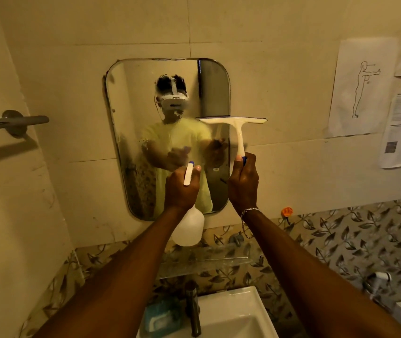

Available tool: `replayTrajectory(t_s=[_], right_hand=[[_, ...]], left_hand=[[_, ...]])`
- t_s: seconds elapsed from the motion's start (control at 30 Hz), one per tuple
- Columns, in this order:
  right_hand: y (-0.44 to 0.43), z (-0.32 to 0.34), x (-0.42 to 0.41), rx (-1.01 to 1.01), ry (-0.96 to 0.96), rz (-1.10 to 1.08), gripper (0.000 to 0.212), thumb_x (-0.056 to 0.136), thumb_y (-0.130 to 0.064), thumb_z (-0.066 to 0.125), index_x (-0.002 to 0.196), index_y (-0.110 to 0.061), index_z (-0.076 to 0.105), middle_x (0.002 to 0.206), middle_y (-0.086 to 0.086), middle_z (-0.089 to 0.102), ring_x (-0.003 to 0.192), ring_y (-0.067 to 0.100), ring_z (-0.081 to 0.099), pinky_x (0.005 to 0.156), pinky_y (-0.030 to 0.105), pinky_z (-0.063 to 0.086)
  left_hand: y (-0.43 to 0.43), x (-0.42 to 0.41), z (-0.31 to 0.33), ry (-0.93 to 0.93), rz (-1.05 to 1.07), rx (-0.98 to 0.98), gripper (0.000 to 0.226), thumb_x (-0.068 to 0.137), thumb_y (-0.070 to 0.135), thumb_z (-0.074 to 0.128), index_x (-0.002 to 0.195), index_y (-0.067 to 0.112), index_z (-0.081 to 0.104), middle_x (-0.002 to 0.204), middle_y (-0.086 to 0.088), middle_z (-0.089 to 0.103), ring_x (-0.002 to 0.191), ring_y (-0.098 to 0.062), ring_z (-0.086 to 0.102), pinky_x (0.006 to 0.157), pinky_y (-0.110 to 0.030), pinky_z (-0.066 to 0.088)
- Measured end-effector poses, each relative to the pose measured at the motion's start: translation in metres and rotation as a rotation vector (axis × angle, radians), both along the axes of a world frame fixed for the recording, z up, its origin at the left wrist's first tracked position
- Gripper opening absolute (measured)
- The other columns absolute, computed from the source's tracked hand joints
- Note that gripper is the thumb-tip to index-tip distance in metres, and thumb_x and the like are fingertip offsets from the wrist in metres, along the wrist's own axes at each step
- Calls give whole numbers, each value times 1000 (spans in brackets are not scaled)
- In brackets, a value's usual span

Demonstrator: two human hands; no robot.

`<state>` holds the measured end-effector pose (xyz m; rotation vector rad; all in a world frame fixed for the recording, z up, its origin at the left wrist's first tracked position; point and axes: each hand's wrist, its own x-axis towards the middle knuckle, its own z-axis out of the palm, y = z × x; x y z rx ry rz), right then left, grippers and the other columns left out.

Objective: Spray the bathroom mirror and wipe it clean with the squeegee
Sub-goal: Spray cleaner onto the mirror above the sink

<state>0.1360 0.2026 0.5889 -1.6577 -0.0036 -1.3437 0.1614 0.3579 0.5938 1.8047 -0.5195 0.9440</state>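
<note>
A rounded rectangular mirror (131,132) hangs on the beige wall, its lower half streaked and misty. My left hand (180,191) grips a white spray bottle (189,228) by the neck, nozzle pointed at the mirror's lower middle. My right hand (243,186) holds a white squeegee (238,128) upright by its handle. The blade is level, and its left part overlaps the mirror's right edge at mid height. Whether the blade touches the glass I cannot tell.
A towel bar (11,121) juts from the left wall. Below are a glass shelf (219,261), a dark tap (192,308), a white sink (231,318) and a blue soap dish (160,318). Paper sheets (360,86) hang at the right. An orange hook (286,211) sits below the mirror.
</note>
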Motion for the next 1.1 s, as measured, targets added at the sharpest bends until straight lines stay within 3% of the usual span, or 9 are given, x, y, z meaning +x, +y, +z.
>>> replayTrajectory(t_s=[0.17, 0.27, 0.33, 0.43, 0.57, 0.7, 0.93, 1.1], right_hand=[[-3, -5, -5, -9, 19, -13, 19, 109, -36, 39, 119, -20, 45, 96, -1, 60, 77, 8, 60, 63, 21, 51], [-2, -7, -11, -24, 29, -11, 22, 109, -34, 40, 120, -16, 46, 97, 0, 60, 77, 8, 59, 62, 19, 49], [0, -10, -14, -32, 34, 2, 23, 109, -33, 40, 121, -15, 47, 96, 1, 60, 76, 11, 59, 61, 22, 49], [3, -12, -18, -30, 38, 15, 23, 108, -36, 39, 119, -17, 46, 93, 0, 60, 74, 10, 60, 60, 29, 51], [8, -14, -24, -32, 51, 6, 27, 108, -42, 37, 120, -19, 45, 95, -1, 60, 78, 14, 62, 63, 41, 58], [14, -18, -27, -26, 72, 14, 23, 109, -38, 38, 120, -19, 45, 99, 0, 60, 83, 20, 64, 68, 51, 60], [24, -23, -33, -38, 81, 38, 28, 108, -42, 36, 119, -19, 46, 100, 1, 62, 83, 18, 63, 70, 51, 59], [30, -30, -39, -34, 104, 51, 25, 108, -43, 36, 118, -23, 45, 98, -1, 61, 83, 17, 64, 69, 51, 60]], left_hand=[[2, -10, -19, 17, -7, -68, 34, 98, 44, 55, 94, 12, 68, 76, -2, 68, 65, -7, 64, 57, -30, 56], [10, -16, -26, 21, -12, -103, 33, 95, 51, 51, 101, 21, 64, 83, 7, 66, 74, 2, 64, 61, -10, 51], [18, -19, -30, 18, -5, -128, 25, 95, 49, 53, 104, 27, 59, 86, 13, 62, 79, 9, 62, 63, -5, 49], [31, -18, -32, 44, 29, -150, 23, 97, 44, 55, 105, 23, 62, 85, 13, 62, 76, 4, 61, 65, -8, 47], [62, -17, -34, 82, 124, -174, 16, 98, 37, 60, 89, 25, 63, 70, 11, 61, 65, -2, 61, 56, -20, 49], [88, -22, -42, 106, 179, -134, 23, 97, 35, 64, 78, 21, 63, 59, 12, 56, 51, -3, 57, 46, -15, 42], [102, -31, -67, 166, 100, -91, 16, 95, 27, 68, 91, 12, 66, 73, 0, 62, 64, -6, 59, 53, -3, 42], [102, -37, -86, 249, 119, -68, 21, 95, 25, 67, 91, 5, 67, 74, -5, 63, 63, -10, 58, 52, -10, 40]])
